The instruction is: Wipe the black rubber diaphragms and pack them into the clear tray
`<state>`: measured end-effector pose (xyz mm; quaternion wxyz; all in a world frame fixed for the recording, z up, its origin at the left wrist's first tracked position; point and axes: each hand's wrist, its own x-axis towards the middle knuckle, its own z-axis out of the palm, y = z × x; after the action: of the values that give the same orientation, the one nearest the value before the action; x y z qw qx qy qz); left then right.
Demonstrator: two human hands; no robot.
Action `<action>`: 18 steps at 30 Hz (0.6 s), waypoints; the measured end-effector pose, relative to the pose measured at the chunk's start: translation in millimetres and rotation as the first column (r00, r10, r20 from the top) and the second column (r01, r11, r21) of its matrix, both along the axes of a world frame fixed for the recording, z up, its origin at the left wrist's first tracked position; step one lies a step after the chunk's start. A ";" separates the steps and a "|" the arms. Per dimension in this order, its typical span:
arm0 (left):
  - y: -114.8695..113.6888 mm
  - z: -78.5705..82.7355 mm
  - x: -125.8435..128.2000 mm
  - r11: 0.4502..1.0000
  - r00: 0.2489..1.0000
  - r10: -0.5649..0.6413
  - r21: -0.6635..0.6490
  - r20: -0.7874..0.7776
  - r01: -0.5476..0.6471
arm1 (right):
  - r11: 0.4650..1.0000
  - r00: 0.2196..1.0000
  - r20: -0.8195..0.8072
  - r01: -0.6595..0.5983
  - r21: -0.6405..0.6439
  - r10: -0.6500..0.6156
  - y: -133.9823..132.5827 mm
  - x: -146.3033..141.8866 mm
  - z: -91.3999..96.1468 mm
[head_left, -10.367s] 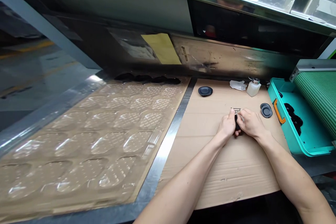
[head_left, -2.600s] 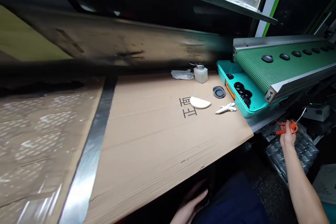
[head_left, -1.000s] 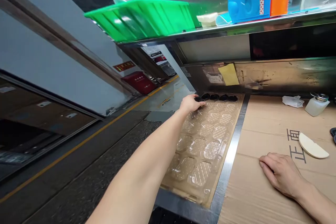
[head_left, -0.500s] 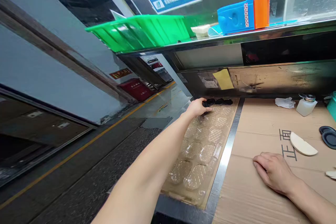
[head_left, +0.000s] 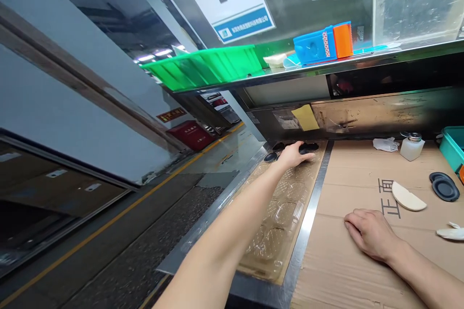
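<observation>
**Left hand:** the left hand (head_left: 293,155) is extended toward 12 o'clock, its fingers pressed together over black discs (head_left: 309,147). Whether a disc is pinched cannot be told.

**Right hand:** the right hand (head_left: 368,234) is laid on corrugated cardboard (head_left: 333,270), its fingers kept close together, with nothing gripped.

**Discs:** they are lined along the far end of a clear blister tray (head_left: 286,217), with one set apart at the left hand's 9 o'clock.

**Hidden:** part of the row is covered by the left hand, and the tray's pockets are blurred.

**Shapes:** a cream half-moon pad (head_left: 408,196) is placed at the right hand's 1 o'clock.
</observation>
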<state>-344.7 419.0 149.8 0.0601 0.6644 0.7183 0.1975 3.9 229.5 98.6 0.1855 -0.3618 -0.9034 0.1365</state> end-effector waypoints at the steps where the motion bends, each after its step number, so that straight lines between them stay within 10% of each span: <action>1: -1.6 -1.2 3.8 1.000 0.999 0.014 0.002 -0.029 -0.014 | 1.000 1.000 0.002 0.002 -0.001 -0.002 0.0 0.3 -0.1; 18: 14.4 -33.9 36.5 0.964 0.977 -0.025 -0.264 -0.214 -0.033 | 0.998 0.994 0.109 -0.015 -0.060 0.022 -2.4 3.8 15.4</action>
<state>-308.2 433.4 115.9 0.0701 0.6662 0.7420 0.0263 7.7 227.0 114.1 0.1236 -0.3656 -0.9111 0.1450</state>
